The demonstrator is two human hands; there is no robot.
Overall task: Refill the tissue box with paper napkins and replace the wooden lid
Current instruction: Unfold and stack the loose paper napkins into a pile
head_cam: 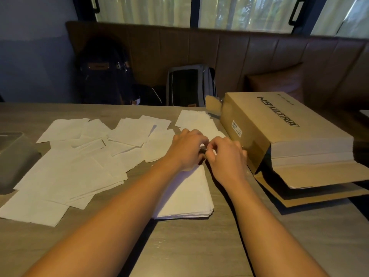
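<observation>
Grey, far left of the napkin stack (pixel 185 196), sits what may be the tissue box (pixel 14 156), loose napkins (pixel 79 172) strewn between — left hand (pixel 186 149) and right hand (pixel 226 156) curl over the stack's far end, grip impossible to tell — so, I'd judge, filling and lidding remain.

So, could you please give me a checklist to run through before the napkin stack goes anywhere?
1. Napkin stack squared: ok, its near edges line up on the table.
2. Left hand and right hand gripping its far end: cannot tell, the curled fingers are blurred.
3. Loose napkins gathered: not ok, they lie scattered to the left.
4. Tissue box open and within reach: cannot tell, a grey container sits cut off at the left edge.
5. Wooden lid nearby: cannot tell, none in view.
</observation>
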